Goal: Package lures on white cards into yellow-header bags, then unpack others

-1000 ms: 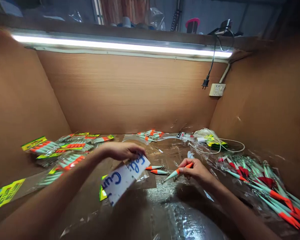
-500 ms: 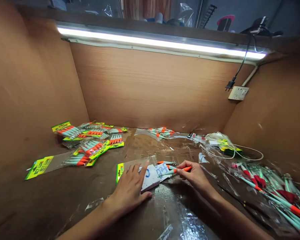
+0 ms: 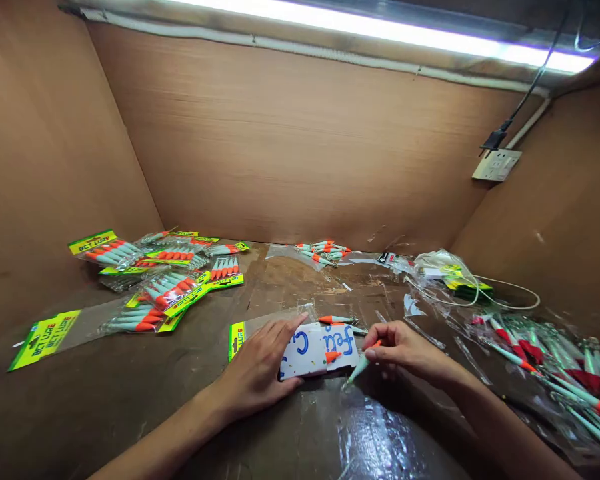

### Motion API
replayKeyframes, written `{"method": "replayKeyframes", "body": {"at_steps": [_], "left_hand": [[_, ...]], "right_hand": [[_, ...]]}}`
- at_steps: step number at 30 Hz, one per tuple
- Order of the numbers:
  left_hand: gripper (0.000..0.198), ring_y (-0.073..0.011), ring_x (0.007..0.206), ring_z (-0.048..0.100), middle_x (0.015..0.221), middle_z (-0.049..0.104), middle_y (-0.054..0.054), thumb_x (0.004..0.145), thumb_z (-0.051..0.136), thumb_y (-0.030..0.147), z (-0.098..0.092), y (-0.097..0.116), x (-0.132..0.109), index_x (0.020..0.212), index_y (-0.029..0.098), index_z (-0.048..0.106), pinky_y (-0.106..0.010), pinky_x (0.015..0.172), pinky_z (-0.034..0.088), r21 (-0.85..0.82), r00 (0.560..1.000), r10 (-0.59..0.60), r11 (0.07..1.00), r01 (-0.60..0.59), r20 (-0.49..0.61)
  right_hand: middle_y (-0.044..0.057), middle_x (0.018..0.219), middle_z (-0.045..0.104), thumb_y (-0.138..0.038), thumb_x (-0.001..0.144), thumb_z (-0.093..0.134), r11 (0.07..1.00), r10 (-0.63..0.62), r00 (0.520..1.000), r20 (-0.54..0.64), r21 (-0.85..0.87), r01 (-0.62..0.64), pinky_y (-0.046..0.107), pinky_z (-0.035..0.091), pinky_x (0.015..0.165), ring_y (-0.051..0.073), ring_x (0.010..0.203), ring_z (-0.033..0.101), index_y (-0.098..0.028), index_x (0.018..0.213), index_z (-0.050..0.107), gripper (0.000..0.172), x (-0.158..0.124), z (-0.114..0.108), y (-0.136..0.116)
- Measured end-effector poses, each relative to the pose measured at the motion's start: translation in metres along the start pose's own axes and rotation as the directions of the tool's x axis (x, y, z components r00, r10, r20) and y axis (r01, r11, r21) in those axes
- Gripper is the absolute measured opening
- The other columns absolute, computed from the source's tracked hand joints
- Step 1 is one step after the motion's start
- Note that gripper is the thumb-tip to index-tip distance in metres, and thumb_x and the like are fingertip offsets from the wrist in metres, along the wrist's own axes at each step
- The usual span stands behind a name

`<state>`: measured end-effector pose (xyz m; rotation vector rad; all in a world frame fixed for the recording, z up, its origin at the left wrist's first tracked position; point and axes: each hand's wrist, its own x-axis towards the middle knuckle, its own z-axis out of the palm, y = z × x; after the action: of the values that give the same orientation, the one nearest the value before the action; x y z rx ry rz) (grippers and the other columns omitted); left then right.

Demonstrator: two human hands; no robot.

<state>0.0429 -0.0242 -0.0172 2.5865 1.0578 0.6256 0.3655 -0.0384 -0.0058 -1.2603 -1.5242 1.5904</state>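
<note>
My left hand [image 3: 265,353] lies flat with its fingers stretched over a white card [image 3: 300,353] with blue handwriting. Under that hand is a clear bag with a yellow header [image 3: 237,341]. My right hand [image 3: 397,350] pinches a pale green and orange fishing lure [image 3: 359,368] just right of the card, its pale end tilted down toward the table. A small orange tip [image 3: 333,357] shows on the card; what it belongs to is hidden. Two more lures [image 3: 336,320] lie behind the card, partly covered.
Packed lures [image 3: 175,293] pile up at left, beside a yellow-headed bag [image 3: 45,340]. A few loose lures [image 3: 323,252] lie on plastic at the back. Many lures [image 3: 575,380] heap at right, near a bag with a white cord [image 3: 510,283]. A plug hangs by the wall socket [image 3: 497,165].
My right hand has brought the lure from over the card to its right side, turning the pale end downward. My left hand stays on the card. The view has tilted down.
</note>
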Motion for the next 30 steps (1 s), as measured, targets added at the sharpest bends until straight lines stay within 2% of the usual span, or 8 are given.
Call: {"method": "replayKeyframes", "body": {"at_steps": [2,4,8,13,16,20,25,30], "left_hand": [[0.097,-0.0287,0.125,0.050,0.143,0.050,-0.007,0.074,0.072,0.024,0.000,-0.002,0.000,0.155,0.031,0.018,-0.047,0.106,0.042,-0.011,1.000,0.005,1.000,-0.005,0.002],[0.098,-0.0283,0.125,0.050,0.144,0.049,-0.007,0.074,0.071,0.023,0.000,-0.002,0.001,0.155,0.031,0.017,-0.046,0.106,0.042,-0.020,1.000,0.010,1.000,-0.010,0.002],[0.100,-0.0289,0.124,0.050,0.141,0.052,-0.007,0.072,0.073,0.022,0.000,0.001,-0.001,0.155,0.031,0.017,-0.047,0.106,0.042,-0.015,1.000,0.010,1.000,-0.010,0.001],[0.104,-0.0293,0.117,0.053,0.134,0.055,-0.007,0.069,0.075,0.022,0.003,0.009,-0.001,0.155,0.032,0.017,-0.047,0.100,0.046,-0.027,1.000,0.016,0.999,-0.016,-0.005],[0.104,-0.0288,0.115,0.054,0.135,0.055,-0.007,0.068,0.075,0.021,0.004,0.011,-0.001,0.155,0.032,0.018,-0.046,0.098,0.047,-0.043,1.000,0.011,0.999,-0.012,-0.017],[0.105,-0.0280,0.118,0.055,0.137,0.055,-0.006,0.067,0.076,0.022,0.004,0.010,-0.001,0.154,0.033,0.018,-0.044,0.100,0.046,-0.079,1.000,0.022,0.997,-0.020,0.017],[0.106,-0.0300,0.125,0.053,0.143,0.052,-0.006,0.068,0.078,0.029,0.004,0.007,-0.001,0.155,0.034,0.017,-0.047,0.105,0.044,-0.101,0.997,0.024,0.995,-0.017,0.070],[0.107,-0.0303,0.130,0.050,0.148,0.048,-0.006,0.068,0.079,0.028,0.006,0.004,-0.002,0.155,0.035,0.017,-0.048,0.110,0.041,-0.083,0.993,0.049,0.996,-0.040,0.109]], "right_hand": [[0.002,0.076,0.071,-0.044,0.082,0.073,0.997,-0.071,0.989,-0.127,-0.034,0.067,0.021,0.047,0.054,0.011,0.057,0.061,-0.015,0.094,0.068,0.032,0.001,-0.003,0.000],[0.005,0.089,0.074,-0.045,0.085,0.070,0.991,-0.120,0.976,-0.182,-0.075,0.108,0.026,0.053,0.068,0.015,0.072,0.068,-0.017,0.105,0.070,0.035,0.002,-0.002,-0.002],[0.008,0.113,0.073,-0.044,0.091,0.064,0.929,-0.256,0.960,-0.114,-0.304,0.211,0.036,0.053,0.091,0.024,0.103,0.068,-0.023,0.120,0.068,0.036,0.000,0.011,-0.002],[0.005,0.096,0.075,-0.033,0.095,0.061,0.587,-0.542,0.841,-0.015,-0.723,0.365,0.034,0.051,0.082,0.022,0.089,0.065,-0.027,0.105,0.074,0.018,0.000,0.042,0.008],[0.004,0.093,0.074,-0.029,0.096,0.059,0.473,-0.592,0.804,0.058,-0.783,0.405,0.034,0.048,0.081,0.021,0.090,0.061,-0.027,0.103,0.074,0.016,0.001,0.059,0.013],[0.003,0.097,0.074,-0.024,0.097,0.057,0.462,-0.601,0.786,0.148,-0.737,0.492,0.034,0.047,0.088,0.020,0.093,0.061,-0.027,0.105,0.073,0.018,0.001,0.058,0.011],[0.006,0.097,0.071,-0.027,0.097,0.056,0.570,-0.605,0.772,-0.194,-0.783,0.250,0.034,0.049,0.082,0.021,0.091,0.061,-0.023,0.103,0.071,0.017,0.012,0.022,0.010],[0.006,0.095,0.070,-0.020,0.090,0.065,0.372,-0.545,0.834,-0.092,-0.917,0.142,0.034,0.048,0.082,0.023,0.095,0.058,-0.022,0.102,0.068,0.012,0.032,0.012,0.015]]}}
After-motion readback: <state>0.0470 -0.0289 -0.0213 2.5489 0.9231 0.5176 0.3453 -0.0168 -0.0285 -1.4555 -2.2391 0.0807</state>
